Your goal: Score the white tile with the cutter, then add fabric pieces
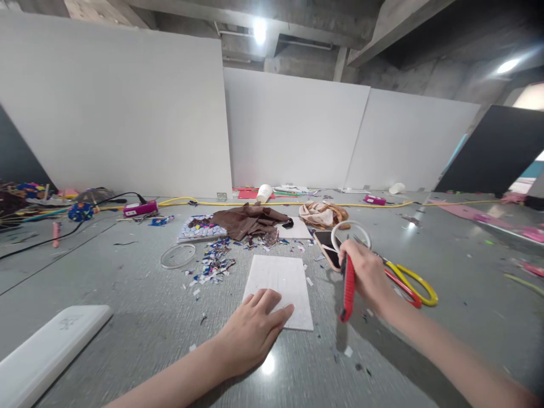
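In the head view, I see the left hand (251, 327) laid over the seven o'clock corner of a white board (280, 275), its grip released and palm down. At the board's three o'clock, the right hand (364, 273) has its grip clenched round a red-handled tool (348, 292), the free end toward six o'clock. A phone (326, 247) lies at two o'clock, small scraps (216, 263) at ten, and brown cloth (249, 221) at eleven.
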`<action>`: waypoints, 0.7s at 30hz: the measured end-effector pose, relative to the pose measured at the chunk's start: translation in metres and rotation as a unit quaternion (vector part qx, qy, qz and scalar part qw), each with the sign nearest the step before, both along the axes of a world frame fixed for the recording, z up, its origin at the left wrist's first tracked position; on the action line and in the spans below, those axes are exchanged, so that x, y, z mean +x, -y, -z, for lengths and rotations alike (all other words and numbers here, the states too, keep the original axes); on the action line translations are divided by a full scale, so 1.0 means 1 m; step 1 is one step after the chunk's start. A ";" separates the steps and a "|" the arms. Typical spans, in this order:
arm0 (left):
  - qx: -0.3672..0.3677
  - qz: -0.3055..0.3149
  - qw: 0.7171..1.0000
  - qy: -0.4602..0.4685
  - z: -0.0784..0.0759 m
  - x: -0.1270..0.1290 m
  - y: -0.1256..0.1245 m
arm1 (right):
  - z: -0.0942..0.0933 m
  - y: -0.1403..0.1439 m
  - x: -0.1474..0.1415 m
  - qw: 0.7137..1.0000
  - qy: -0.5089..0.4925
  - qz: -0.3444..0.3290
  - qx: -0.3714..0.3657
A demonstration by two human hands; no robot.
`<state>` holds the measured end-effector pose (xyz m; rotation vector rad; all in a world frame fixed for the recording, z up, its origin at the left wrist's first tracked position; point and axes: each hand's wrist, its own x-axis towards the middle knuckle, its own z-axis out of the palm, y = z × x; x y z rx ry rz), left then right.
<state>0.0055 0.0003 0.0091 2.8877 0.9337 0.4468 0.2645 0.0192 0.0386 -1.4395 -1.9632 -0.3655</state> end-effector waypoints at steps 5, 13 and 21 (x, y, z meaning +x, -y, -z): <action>-0.010 -0.010 1.000 -0.024 -0.006 0.004 0.001 | -0.004 -0.004 -0.001 0.997 -0.023 -0.046 -0.056; -0.040 -0.024 0.998 0.030 -0.002 0.007 0.000 | 0.018 0.006 -0.028 0.969 -0.126 -0.161 -0.137; -0.038 -0.108 0.970 0.216 0.006 0.000 -0.004 | 0.040 0.018 -0.043 0.945 -0.124 -0.246 -0.175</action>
